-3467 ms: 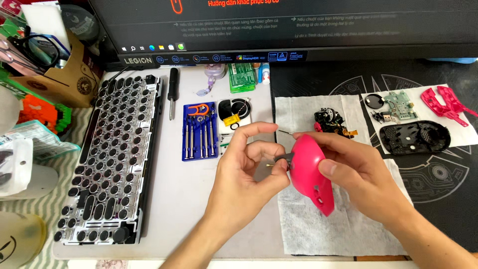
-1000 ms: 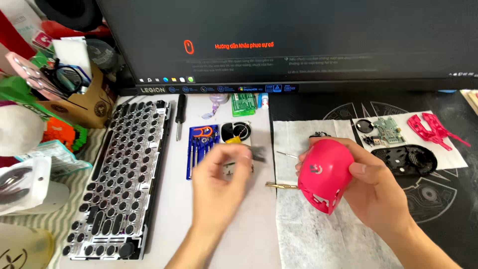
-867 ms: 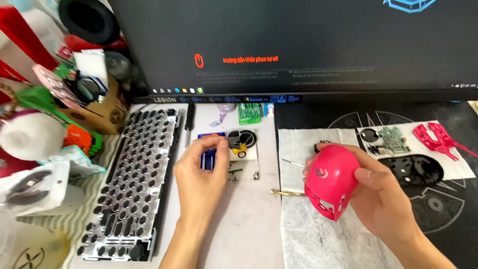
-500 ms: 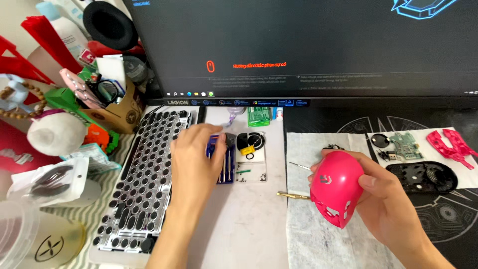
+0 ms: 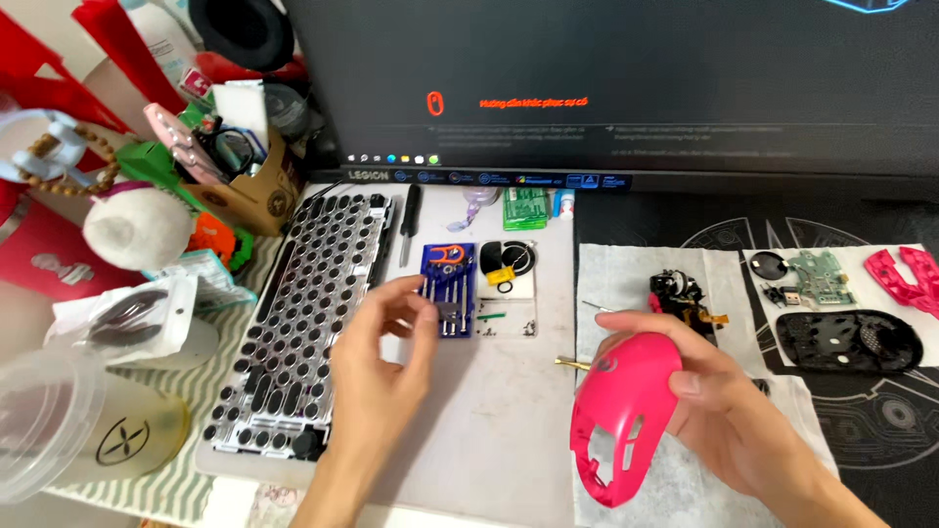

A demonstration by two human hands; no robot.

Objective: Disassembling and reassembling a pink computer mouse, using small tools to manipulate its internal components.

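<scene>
I am holding the pink shell (image 5: 622,416) in my right hand (image 5: 719,406), fingers wrapped around its back and thumb lying across its top, over the white tissue (image 5: 626,284) at the right of the desk. The shell is tilted, its open cut-outs facing down and toward me.

My left hand (image 5: 377,357) is reaching over the white mat (image 5: 489,430), fingers loosely curled, thumb and forefinger narrowing at the lower edge of the blue screwdriver set (image 5: 448,291). I cannot tell whether they are pinching a tool or only touching the case.

The keyboard (image 5: 293,323) is lying just to the left of that hand. A black screwdriver (image 5: 408,223) is lying between keyboard and set. Beside the set, a clear tray (image 5: 509,293) is holding small parts. On the tissue beyond the shell, a black inner assembly (image 5: 680,293) is sitting; farther right are a green circuit board (image 5: 817,277), a black base (image 5: 849,340) and another pink piece (image 5: 905,279). The monitor (image 5: 606,78) is standing behind everything.
</scene>
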